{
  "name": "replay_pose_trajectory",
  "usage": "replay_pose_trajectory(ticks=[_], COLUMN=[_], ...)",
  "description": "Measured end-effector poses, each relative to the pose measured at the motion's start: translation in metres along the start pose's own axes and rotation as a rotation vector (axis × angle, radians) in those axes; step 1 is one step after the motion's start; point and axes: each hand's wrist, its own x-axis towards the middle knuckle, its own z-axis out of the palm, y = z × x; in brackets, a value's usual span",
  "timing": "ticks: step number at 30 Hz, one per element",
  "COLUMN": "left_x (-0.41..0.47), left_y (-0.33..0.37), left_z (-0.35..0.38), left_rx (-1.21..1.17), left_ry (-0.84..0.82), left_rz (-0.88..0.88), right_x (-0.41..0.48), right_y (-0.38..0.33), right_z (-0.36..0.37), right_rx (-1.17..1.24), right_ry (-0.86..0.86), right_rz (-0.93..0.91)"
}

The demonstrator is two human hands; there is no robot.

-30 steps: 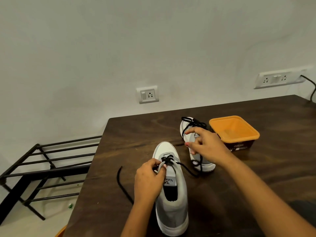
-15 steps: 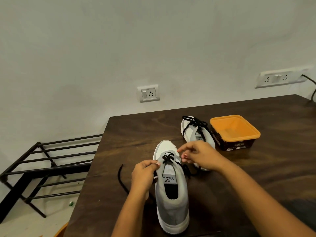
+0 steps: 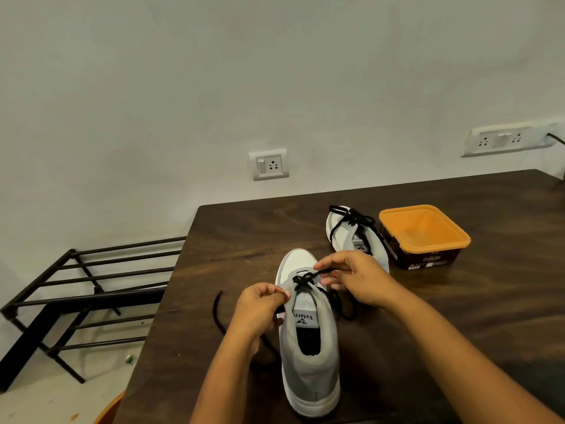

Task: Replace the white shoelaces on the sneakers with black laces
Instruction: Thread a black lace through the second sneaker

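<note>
A grey and white sneaker (image 3: 308,359) stands heel toward me on the dark wooden table (image 3: 244,237). A black lace (image 3: 302,280) crosses its lowest eyelets. My left hand (image 3: 260,310) pinches the lace's left strand beside the tongue; that strand's loose end (image 3: 217,310) trails over the table to the left. My right hand (image 3: 354,278) pinches the right strand just past the crossing, and more of it loops on the table under that hand. The second sneaker (image 3: 345,237) stands behind, with a black lace tied in a bow.
An orange tub (image 3: 423,237) with a dark label sits right of the second sneaker. A black metal rack (image 3: 76,289) stands on the floor left of the table. Wall sockets (image 3: 269,164) are behind. The table's left edge runs close to my left forearm.
My right hand came from the far sneaker to the near one and took hold of the lace's right strand. My left hand shifted slightly left, still on the left strand.
</note>
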Motion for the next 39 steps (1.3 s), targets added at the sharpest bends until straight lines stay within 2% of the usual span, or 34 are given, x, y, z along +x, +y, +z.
replay_pose_trajectory(ticks=[4, 6, 13, 16, 19, 23, 26, 31, 35, 39], left_x=[0.001, 0.001, 0.000, -0.002, -0.004, -0.005, -0.006, -0.006, -0.006, -0.007], left_y=[-0.002, -0.002, -0.002, 0.002, 0.004, 0.006, 0.007, 0.006, 0.006, 0.006], left_z=[0.002, 0.002, -0.001, -0.001, 0.000, 0.000, -0.001, -0.001, -0.003, -0.002], left_rx=[0.045, 0.071, -0.018, -0.044, -0.074, -0.112, -0.120, -0.155, -0.176, -0.178], left_ry=[0.013, 0.033, -0.012, -0.008, -0.007, -0.021, -0.027, -0.033, -0.035, -0.039], left_rz=[0.036, 0.044, -0.002, -0.021, -0.049, -0.090, -0.102, -0.129, -0.133, -0.130], right_x=[0.000, -0.002, -0.003, -0.003, -0.003, -0.003, -0.001, -0.005, -0.009, -0.013], right_y=[0.006, 0.007, 0.005, 0.002, 0.003, 0.007, 0.004, 0.005, 0.000, -0.003], right_z=[-0.004, -0.003, 0.006, 0.013, 0.024, 0.034, 0.035, 0.042, 0.045, 0.047], right_rx=[0.179, 0.190, 0.013, -0.139, -0.257, -0.245, -0.208, -0.292, -0.571, -0.571], right_ry=[0.019, 0.000, -0.045, -0.064, 0.012, 0.204, 0.266, 0.200, 0.166, 0.210], right_rz=[0.080, 0.080, -0.067, -0.126, -0.162, -0.191, -0.231, -0.210, -0.221, -0.224])
